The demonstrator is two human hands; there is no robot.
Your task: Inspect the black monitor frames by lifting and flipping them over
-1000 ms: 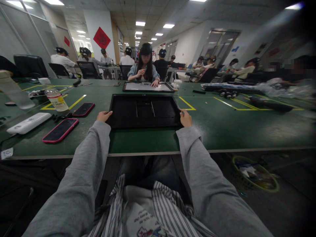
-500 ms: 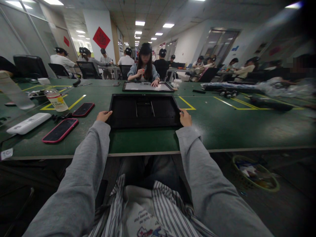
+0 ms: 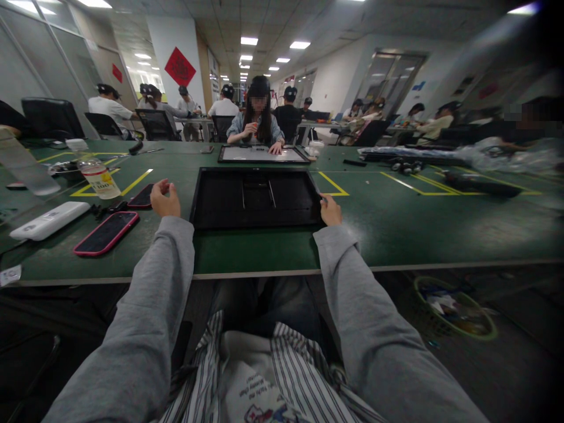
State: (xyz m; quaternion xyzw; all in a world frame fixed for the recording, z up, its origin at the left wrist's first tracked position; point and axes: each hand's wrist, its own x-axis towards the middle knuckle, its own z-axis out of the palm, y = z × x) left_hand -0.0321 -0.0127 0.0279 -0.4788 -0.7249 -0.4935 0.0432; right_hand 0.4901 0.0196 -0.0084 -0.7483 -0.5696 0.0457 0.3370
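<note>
A black rectangular monitor back cover [image 3: 220,200] lies flat on the green table in front of me, with a recess and two thin bright strips near its middle. My right hand [image 3: 331,210] grips the cover's right edge, thumb over the rim. Off to the left of the cover, my left hand [image 3: 165,198] is raised with nothing in it, its fingers loosely curled and apart from the thumb. Just beyond that hand lies a dark phone [image 3: 140,197], partly hidden by it.
Across the table [image 3: 396,235] a co-worker [image 3: 259,120] rests a hand on a pale panel [image 3: 247,154]. To my left are a pink-edged phone [image 3: 106,234], a white device [image 3: 50,221] and a bottle [image 3: 101,181]. A basket [image 3: 453,308] stands on the floor at right.
My left hand has let go of the cover's left edge and moved left, over beside the phone. My right hand and the cover have stayed in place.
</note>
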